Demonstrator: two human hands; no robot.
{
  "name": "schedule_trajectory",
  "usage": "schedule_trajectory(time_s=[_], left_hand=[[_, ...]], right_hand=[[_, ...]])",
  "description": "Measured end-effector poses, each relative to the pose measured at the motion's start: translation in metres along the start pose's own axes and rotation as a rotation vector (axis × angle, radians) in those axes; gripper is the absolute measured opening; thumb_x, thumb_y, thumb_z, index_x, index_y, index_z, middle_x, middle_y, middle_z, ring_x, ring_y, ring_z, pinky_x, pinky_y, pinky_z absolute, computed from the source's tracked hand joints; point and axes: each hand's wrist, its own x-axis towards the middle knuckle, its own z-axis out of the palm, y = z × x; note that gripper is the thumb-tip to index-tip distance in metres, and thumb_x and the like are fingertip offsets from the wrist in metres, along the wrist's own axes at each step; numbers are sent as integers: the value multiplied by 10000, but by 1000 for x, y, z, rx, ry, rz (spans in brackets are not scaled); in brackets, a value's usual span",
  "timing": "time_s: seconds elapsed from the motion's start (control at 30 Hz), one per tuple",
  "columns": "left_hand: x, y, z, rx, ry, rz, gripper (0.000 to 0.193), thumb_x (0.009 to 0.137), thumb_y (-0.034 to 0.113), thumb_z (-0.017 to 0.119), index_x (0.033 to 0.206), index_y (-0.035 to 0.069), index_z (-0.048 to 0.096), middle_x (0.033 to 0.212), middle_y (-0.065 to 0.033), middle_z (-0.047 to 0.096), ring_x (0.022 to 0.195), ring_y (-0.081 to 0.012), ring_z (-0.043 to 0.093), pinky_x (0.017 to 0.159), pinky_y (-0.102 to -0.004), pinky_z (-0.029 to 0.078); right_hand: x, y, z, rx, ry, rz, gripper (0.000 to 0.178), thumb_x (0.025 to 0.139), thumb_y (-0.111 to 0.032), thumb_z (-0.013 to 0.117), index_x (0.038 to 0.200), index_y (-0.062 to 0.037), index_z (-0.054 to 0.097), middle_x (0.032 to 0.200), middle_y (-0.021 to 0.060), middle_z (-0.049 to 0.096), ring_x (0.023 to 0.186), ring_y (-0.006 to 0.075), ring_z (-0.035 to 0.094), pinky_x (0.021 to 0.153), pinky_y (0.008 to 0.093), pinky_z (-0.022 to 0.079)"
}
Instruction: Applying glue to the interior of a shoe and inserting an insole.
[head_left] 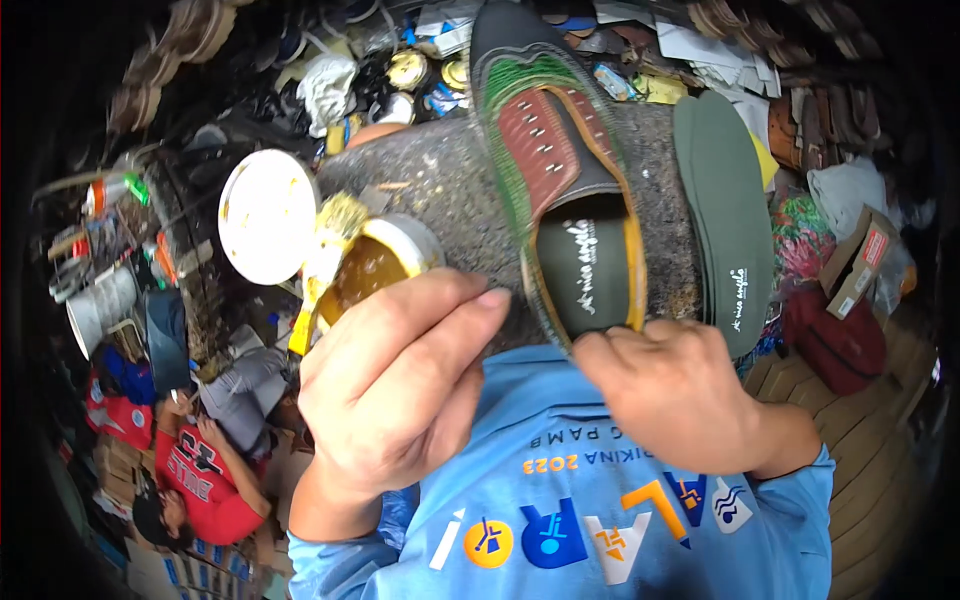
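My right hand is closed around the heel end of a low shoe, whose toe points away from me. The shoe has a black toe, a green textured band, reddish-brown sides with lace holes, and a dark green insole inside. To its left, my left hand is raised with fingers and thumb pinched together; whatever they may hold is too small or hidden to make out. Just beyond that hand stands a white tub of amber glue, partly covered by it. A glue-caked brush leans at the tub's rim.
The shoe and tub are over a rough grey work slab. Loose dark green insoles lie on the right, a round white lid on the left. Cluttered cans and scraps line the far side. A person in red sits at lower left.
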Motion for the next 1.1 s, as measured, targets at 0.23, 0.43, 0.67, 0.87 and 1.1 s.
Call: schedule_trajectory(time_s=[0.23, 0.43, 0.67, 0.87, 1.1], left_hand=[[-38, 0, -30, 131, 183, -86, 383, 711, -126, 732, 1081, -34, 774, 1004, -179, 741, 894, -286, 735, 786, -350, 591], [-76, -9, -69, 378, 63, -480, 526, 874, 60, 822, 1377, 30, 668, 1355, -175, 630, 1190, -299, 655, 1007, -370, 519], [-91, -17, -69, 376, -140, -785, 708, 858, 51, 837, 1514, 76, 570, 1340, -93, 611, 1027, -185, 631, 902, -304, 530], [-90, -15, -65, 151, 220, -472, 315, 970, -4, 746, 1283, -30, 739, 1014, -55, 733, 880, -75, 632, 808, -224, 512], [-68, 21, -105, -218, 595, -254, 179, 1015, 80, 673, 1098, -74, 708, 749, -74, 666, 587, -60, 522, 511, -214, 381]], right_hand=[[-3, 0, -2, 59, -25, 65, 96, 808, -65, 640, 875, -80, 572, 724, 70, 665, 694, 272, 711, 572, 429, 550], [-6, -12, -11, 13, 131, 13, 189, 852, -147, 733, 845, -76, 558, 747, 84, 659, 685, 305, 686, 584, 452, 498], [-10, -10, -10, 39, 41, -24, 221, 847, -206, 751, 902, -31, 629, 780, 109, 674, 721, 332, 710, 671, 441, 564], [36, 53, -19, 149, 774, -249, 208, 750, -119, 819, 894, -51, 685, 929, 106, 688, 966, 338, 690, 844, 451, 571], [73, 100, -4, 219, 622, -566, 217, 769, -30, 756, 968, -56, 673, 935, 85, 672, 888, 315, 693, 780, 423, 571]])
